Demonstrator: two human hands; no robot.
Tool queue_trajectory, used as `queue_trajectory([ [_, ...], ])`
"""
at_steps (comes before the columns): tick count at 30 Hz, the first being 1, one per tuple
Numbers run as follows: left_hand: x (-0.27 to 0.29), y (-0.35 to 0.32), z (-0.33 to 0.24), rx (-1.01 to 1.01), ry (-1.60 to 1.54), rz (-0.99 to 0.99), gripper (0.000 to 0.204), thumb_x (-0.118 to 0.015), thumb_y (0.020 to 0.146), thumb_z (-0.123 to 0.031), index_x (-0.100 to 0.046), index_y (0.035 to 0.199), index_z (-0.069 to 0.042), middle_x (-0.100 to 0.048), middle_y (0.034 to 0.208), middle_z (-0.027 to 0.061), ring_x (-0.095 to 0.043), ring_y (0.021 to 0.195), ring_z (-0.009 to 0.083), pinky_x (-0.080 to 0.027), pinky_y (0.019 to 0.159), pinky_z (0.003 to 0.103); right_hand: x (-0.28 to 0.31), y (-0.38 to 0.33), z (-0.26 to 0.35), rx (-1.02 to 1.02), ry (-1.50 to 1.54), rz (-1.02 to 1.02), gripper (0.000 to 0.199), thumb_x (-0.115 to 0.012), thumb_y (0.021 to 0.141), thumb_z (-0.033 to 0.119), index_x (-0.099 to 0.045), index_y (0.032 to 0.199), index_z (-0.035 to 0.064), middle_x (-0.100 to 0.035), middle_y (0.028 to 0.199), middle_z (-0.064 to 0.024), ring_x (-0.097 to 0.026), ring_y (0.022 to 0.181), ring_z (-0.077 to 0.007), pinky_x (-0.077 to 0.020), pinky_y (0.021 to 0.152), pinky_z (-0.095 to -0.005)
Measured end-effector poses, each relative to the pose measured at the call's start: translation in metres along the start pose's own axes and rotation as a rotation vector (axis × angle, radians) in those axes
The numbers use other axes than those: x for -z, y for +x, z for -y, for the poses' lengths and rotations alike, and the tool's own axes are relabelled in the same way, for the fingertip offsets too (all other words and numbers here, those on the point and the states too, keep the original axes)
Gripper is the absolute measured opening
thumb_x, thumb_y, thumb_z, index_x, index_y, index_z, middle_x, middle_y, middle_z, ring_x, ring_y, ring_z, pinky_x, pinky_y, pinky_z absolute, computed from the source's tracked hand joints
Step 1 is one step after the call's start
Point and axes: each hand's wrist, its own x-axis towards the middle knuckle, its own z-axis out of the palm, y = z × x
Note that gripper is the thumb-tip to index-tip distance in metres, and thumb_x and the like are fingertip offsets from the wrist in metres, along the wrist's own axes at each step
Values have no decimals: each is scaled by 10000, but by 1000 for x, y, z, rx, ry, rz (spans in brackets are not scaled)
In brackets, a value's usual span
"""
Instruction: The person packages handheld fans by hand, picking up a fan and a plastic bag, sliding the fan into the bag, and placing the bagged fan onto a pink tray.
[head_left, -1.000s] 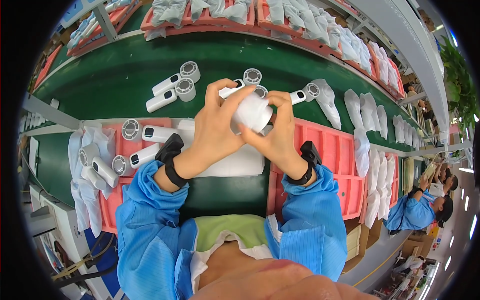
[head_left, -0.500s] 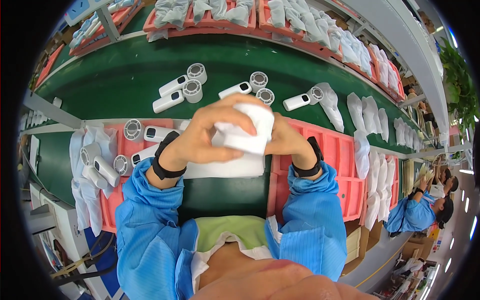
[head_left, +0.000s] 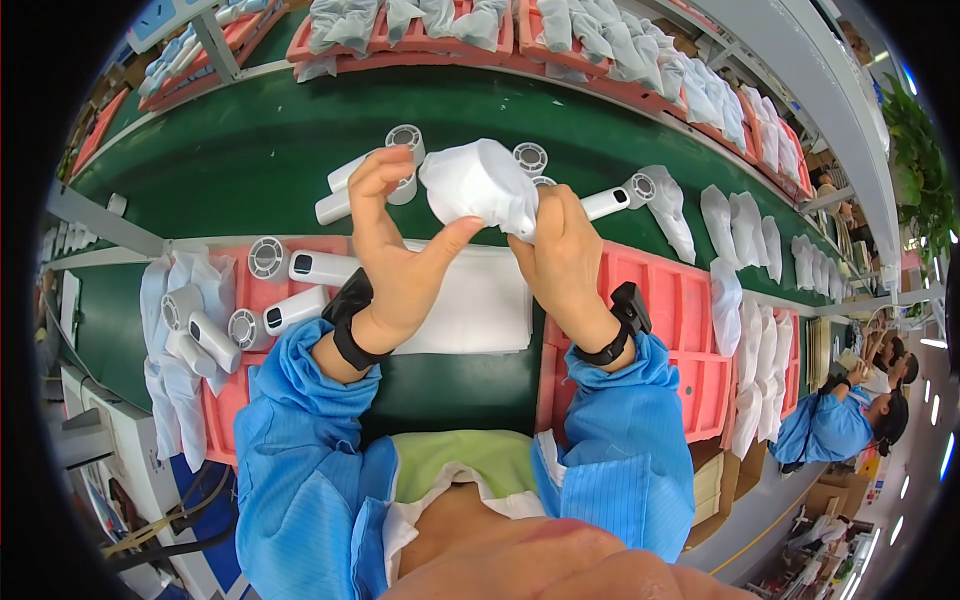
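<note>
The white pouch point(head_left: 480, 185) has been lifted higher and further out over the green belt point(head_left: 250, 150) than it was half a second ago, when it was held low and close above the white cloth point(head_left: 470, 305) on the desk. It now bulges as if something were inside, though what it holds cannot be seen; this is judged to mean that a fan has been slipped in and the bagging of this piece is nearly done.

The pouch is pinched at its lower right end by the right hand point(head_left: 565, 260), whose grip is closed on it. The left hand point(head_left: 400, 250) is held half open, fingers curled near the pouch's left end and thumb stretched beneath it; whether it touches cannot be told.

In the pink tray point(head_left: 225, 390) at the left, several white handheld fans point(head_left: 295, 310) are laid beside empty pouches. The pink tray point(head_left: 690, 310) at the right is seen bare in its near compartments. On the belt, more fans point(head_left: 615, 200) and filled pouches point(head_left: 670, 205) are lying, and the far trays point(head_left: 400, 45) are filled with pouches.
</note>
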Motion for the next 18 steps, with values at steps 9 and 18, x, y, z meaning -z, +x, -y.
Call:
queue_trajectory([
  [9,-7,-5,8,-149,163,125,282,-864,666,-124,-665,863,-89,-485,1256,103,-493,1175,269,-397,986,355,-7,-4,-1,-24,20,-36,459,-724,672,4,-499,1071,-24,-559,977,-185,-593,825,-382,-483,644,-428],
  [18,-2,32,26,-86,303,84,148,-782,747,-75,-667,840,-77,-537,1211,124,-546,1101,277,-445,909,352,30,-4,-26,-230,461,334,392,-702,812,103,-486,1114,-23,-610,905,-213,-609,794,-402,-492,696,-414],
])
